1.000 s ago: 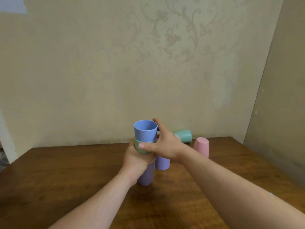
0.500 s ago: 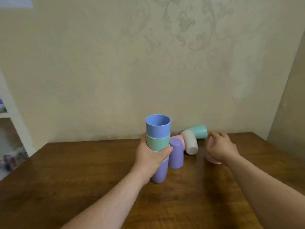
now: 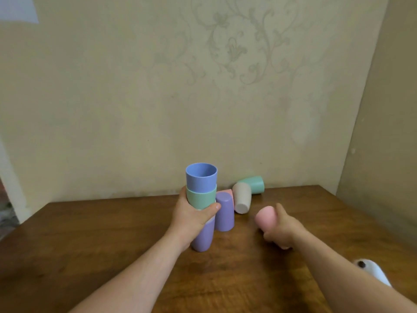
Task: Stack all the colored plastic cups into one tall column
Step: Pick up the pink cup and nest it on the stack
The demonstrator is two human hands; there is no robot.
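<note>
You're at a dark brown wooden tabletop (image 3: 94, 240) pushed into a corner, with a beige wall (image 3: 112, 98) behind it that has a faint floral scroll pattern, and a plainer wall closing off the right side. There's a small white object (image 3: 372, 271) near the right edge of the tabletop, half hidden behind your right forearm, can't tell what it is.

Your left hand (image 3: 191, 216) is wrapped around the middle of the stack (image 3: 201, 206), thumb across the front. The stack has a blue cup (image 3: 201, 179) on top, mouth up, a green cup (image 3: 200, 198) under it, and a purple cup (image 3: 203, 236) at the bottom touching the tabletop. There might be a pale rim between green and purple, but your hand covers most of it.

Your right hand (image 3: 282, 231) is closed around a pink cup (image 3: 266, 218), tilted with its base pointing up and left, well to the right of the stack and just above the tabletop.

Loose cups: an upside-down purple one (image 3: 224, 212) right beside the stack, another pink cup (image 3: 228, 192) peeking out behind it, a beige cup (image 3: 242, 198) leaning over, and a second green cup (image 3: 253, 184) on its side near the wall.
</note>
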